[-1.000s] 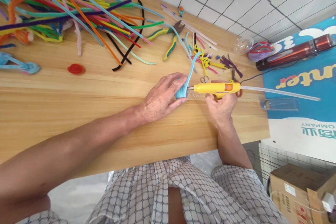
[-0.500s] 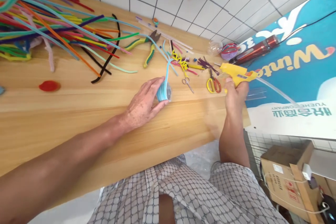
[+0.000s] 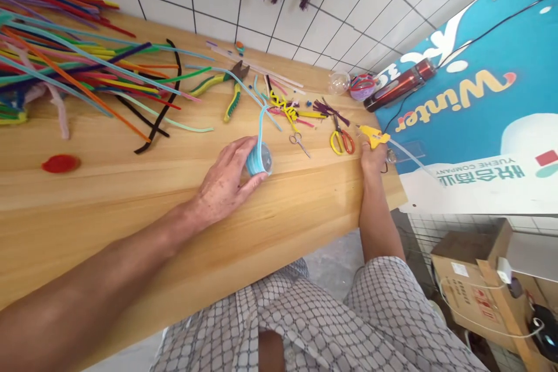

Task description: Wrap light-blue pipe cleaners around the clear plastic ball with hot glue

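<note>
My left hand [image 3: 229,177] is closed around a small clear plastic cup [image 3: 265,158] wrapped in light blue pipe cleaner. A loose end of the blue pipe cleaner [image 3: 260,125] rises from the cup toward the craft scraps. At the table's right end, my right hand [image 3: 374,158] grips a yellow hot glue gun [image 3: 374,136], its nozzle pointing left and a clear glue stick [image 3: 412,154] sticking out of its back. Scissors with yellow and red handles [image 3: 342,140] lie just left of the glue gun. Small silver scissors [image 3: 300,143] rest between my two hands.
Many coloured pipe cleaners [image 3: 87,78] are heaped at the left. Green-handled pliers [image 3: 222,87] lie behind my left hand, and a red oval piece [image 3: 61,163] sits at the left. A dark red cylinder [image 3: 401,85] with a cord lies against the blue board [image 3: 471,93].
The glue gun has come down toward the table's right end in my right hand. My left hand stays on the wrapped cup. The whole view has shifted a little.
</note>
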`<action>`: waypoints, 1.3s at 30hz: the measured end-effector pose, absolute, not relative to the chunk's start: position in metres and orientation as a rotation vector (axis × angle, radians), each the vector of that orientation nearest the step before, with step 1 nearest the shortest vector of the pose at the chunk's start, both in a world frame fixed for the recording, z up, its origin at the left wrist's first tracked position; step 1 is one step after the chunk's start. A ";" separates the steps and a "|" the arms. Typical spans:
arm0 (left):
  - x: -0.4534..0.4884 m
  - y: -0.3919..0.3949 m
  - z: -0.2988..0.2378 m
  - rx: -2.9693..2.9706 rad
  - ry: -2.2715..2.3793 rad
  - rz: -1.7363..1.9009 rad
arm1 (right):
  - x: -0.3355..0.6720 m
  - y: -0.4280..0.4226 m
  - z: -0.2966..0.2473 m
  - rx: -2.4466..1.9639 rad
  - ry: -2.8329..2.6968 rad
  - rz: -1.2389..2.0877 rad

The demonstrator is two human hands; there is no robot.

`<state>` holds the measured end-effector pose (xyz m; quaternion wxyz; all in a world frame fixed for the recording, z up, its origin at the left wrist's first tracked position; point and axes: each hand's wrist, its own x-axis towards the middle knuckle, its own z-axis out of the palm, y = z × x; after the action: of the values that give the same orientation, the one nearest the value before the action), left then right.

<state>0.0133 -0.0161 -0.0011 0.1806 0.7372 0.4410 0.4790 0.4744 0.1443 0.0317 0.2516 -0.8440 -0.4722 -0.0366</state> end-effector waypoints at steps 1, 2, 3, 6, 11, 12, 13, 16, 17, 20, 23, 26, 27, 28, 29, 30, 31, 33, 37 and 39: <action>0.013 -0.016 -0.001 2.082 1.246 1.352 | 0.475 0.141 0.033 -2.304 -1.286 -0.098; 0.013 -0.016 0.000 2.082 1.248 1.345 | 0.477 0.135 0.035 -2.310 -1.294 -0.105; 0.013 -0.016 0.000 2.083 1.249 1.332 | 0.478 0.129 0.038 -2.313 -1.306 -0.123; 0.013 -0.016 0.003 2.069 1.252 1.280 | 0.476 0.105 0.049 -2.246 -1.412 -0.251; 0.013 -0.017 0.004 2.071 1.251 1.283 | 0.408 0.072 0.067 -1.680 -1.712 0.143; 0.013 -0.017 0.004 2.075 1.251 1.293 | 0.384 0.068 0.071 -1.576 -1.766 0.315; 0.014 -0.017 0.003 2.076 1.249 1.300 | 0.359 0.064 0.074 -1.472 -1.802 0.488; 0.015 -0.016 0.003 2.072 1.233 1.298 | 0.286 0.061 0.081 -1.220 -1.840 0.876; 0.015 -0.016 0.003 2.070 1.225 1.299 | 0.266 0.062 0.081 -1.172 -1.847 0.981; 0.017 -0.015 0.003 2.068 1.209 1.319 | 0.224 0.068 0.077 -1.079 -1.809 1.240; 0.018 -0.015 0.004 2.077 1.190 1.355 | 0.206 0.075 0.071 -1.049 -1.700 1.463; 0.019 -0.015 0.004 2.087 1.156 1.381 | 0.201 0.074 0.069 -1.029 -1.603 1.619; 0.019 -0.015 0.005 2.087 1.149 1.386 | 0.200 0.073 0.069 -1.027 -1.581 1.644; 0.019 -0.015 0.005 2.085 1.144 1.390 | 0.200 0.071 0.068 -1.028 -1.565 1.653; 0.020 -0.015 0.005 2.081 1.144 1.393 | 0.200 0.070 0.067 -1.034 -1.554 1.650; 0.020 -0.015 0.005 2.077 1.144 1.397 | 0.200 0.069 0.066 -1.041 -1.548 1.641; 0.020 -0.015 0.005 2.072 1.146 1.398 | 0.200 0.069 0.065 -1.048 -1.544 1.632; 0.021 -0.015 0.005 2.061 1.148 1.402 | 0.200 0.068 0.061 -1.059 -1.540 1.618; 0.022 -0.015 0.003 2.042 1.145 1.411 | 0.202 0.069 0.054 -1.052 -1.548 1.585; 0.022 -0.014 0.002 2.040 1.144 1.420 | 0.204 0.068 0.052 -1.050 -1.545 1.568</action>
<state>0.0219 -0.0144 0.0019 0.2013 0.7303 0.4097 0.5083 0.2037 0.0684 0.0517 0.3440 -0.4043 -0.5949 0.6036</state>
